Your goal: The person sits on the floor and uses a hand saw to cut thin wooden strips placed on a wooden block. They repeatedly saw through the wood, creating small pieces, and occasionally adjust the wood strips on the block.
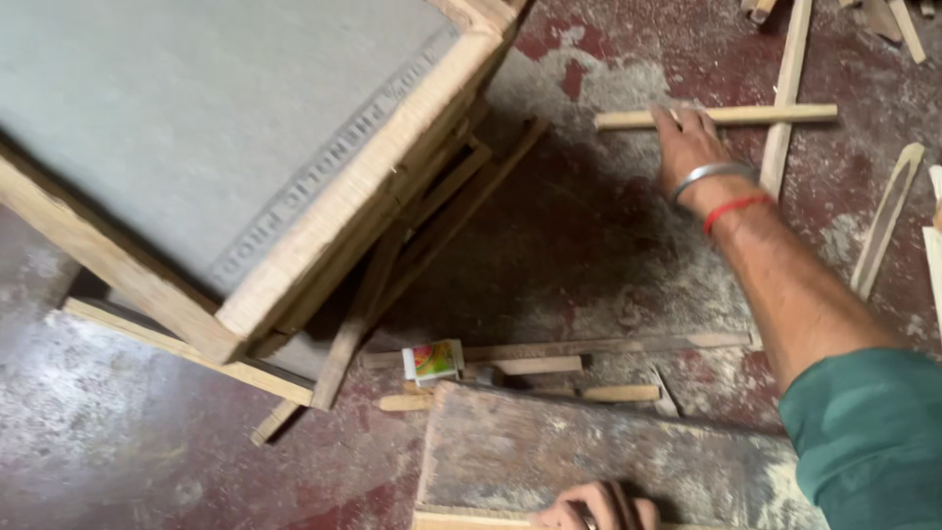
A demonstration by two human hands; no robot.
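1. While the right hand [687,147] reaches far out over the floor [589,236], its fingers curl down over a pale wooden stick [765,115] lying crosswise there, closing on the stick near its left end.
2. That stick lies across a second, longer wooden strip [782,118] that runs up and down in the view, the 2 forming a cross.
3. At the wrist sit a metal bangle [713,175] and, just below it, a red thread [736,208]; the arm ends in a green sleeve [868,442] at the lower right.
4. At the bottom edge the left hand [594,508] rests on a worn, dusty board [589,456], its fingers bent over the board's near edge; only the fingertips and knuckles show, so I cannot tell how firmly it grips.
5. Just beyond the board lie several thin wooden strips [599,345] and short sticks, with a small colourful box [434,360] among them.
6. To the upper left stands a wooden frame with a grey panel [196,128], tilted, with loose slats [432,226] leaning beneath its right edge.
7. More wooden offcuts [886,221] lie at the right edge of the view, well apart from the held stick.
8. Sawdust covers much of the reddish floor.
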